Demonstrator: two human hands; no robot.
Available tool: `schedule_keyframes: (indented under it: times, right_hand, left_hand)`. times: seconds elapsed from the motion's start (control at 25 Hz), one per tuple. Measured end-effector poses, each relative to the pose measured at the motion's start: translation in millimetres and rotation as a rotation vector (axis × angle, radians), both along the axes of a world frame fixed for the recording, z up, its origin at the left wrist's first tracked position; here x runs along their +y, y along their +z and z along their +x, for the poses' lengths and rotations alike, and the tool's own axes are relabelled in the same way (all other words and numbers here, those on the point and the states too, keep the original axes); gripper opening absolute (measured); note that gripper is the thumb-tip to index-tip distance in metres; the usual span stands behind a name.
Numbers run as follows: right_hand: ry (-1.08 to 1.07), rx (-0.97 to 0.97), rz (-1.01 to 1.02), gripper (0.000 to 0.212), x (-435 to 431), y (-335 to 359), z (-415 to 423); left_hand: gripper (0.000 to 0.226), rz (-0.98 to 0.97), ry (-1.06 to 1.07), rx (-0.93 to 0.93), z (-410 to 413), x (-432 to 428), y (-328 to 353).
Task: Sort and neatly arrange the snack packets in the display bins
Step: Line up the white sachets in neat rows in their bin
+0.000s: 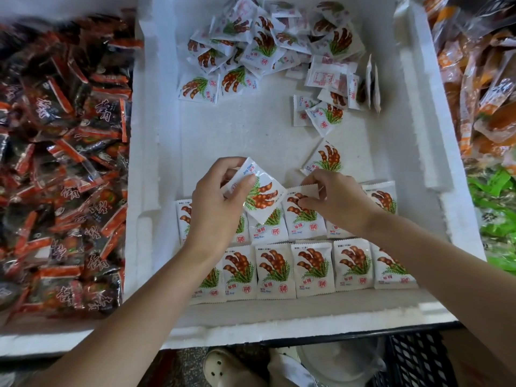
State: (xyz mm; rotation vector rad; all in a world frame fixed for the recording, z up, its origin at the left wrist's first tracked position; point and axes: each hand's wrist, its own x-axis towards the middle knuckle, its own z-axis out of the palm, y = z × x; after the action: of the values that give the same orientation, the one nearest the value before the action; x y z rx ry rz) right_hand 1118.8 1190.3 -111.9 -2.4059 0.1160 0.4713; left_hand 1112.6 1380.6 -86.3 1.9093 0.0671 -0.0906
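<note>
Your left hand (220, 202) grips a tilted packet (261, 198), thumb on its face and fingers curled behind; the packet juts from the hand toward 3 o'clock, one corner overlapping the far row (382, 199) below it. Your right hand (335, 203) sits just beside it at 3 o'clock, fingers curled, pinching the top edge of a row packet (303, 219) that stands in that far row. The two held packets nearly touch. Toward 6 o'clock from both hands the near row (279, 269) lies flat and side by side, faces up, along the front wall of the white bin (145, 135). A single packet (325, 159) lies askew just off your right hand's fingertips at 12 o'clock. The loose pile (265, 43) sits well apart at 12 o'clock, with a smaller cluster (332, 107) at 1 o'clock. Dark red packets (64, 163) fill the bin at 9 o'clock; orange packets (480, 79) lie at 2 o'clock and green ones (497, 208) at 3 o'clock.
</note>
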Motion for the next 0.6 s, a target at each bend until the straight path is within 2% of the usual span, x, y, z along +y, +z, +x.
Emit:
schedule_keyframes:
  times: [0.08,0.16,0.24,0.36,0.44,0.52,0.6]
  right_hand:
    - [0.022,-0.141,-0.046,0.024,1.5,2.1,-2.6]
    - [-0.017,-0.265,0.052,0.025,6.1,12.8,-6.5]
    - [-0.057,-0.199,0.235,0.024,11.1,27.0,-13.6]
    - [-0.119,-0.016,0.392,0.027,12.1,39.1,-25.0]
    - [-0.276,0.026,0.574,0.027,6.0,43.3,-28.1]
    - [-0.442,0.044,0.741,0.036,-5.9,46.8,-27.3]
    - [-0.493,0.0,0.719,0.033,-19.1,49.3,-25.4]
  left_hand:
    - [0.013,-0.007,-0.014,0.03,-1.8,1.0,-0.7]
    - [0.009,-0.004,-0.058,0.049,-3.7,0.3,0.1]
    - [0.005,-0.019,-0.082,0.04,-5.0,-2.9,3.4]
    - [0.012,-0.07,-0.036,0.027,-7.8,-12.1,8.4]
    - [0.015,-0.16,-0.05,0.065,-11.4,-22.9,11.5]
    - [0.018,-0.204,-0.129,0.104,-15.6,-35.3,11.6]
    - [0.021,-0.147,-0.216,0.104,-15.6,-45.7,7.5]
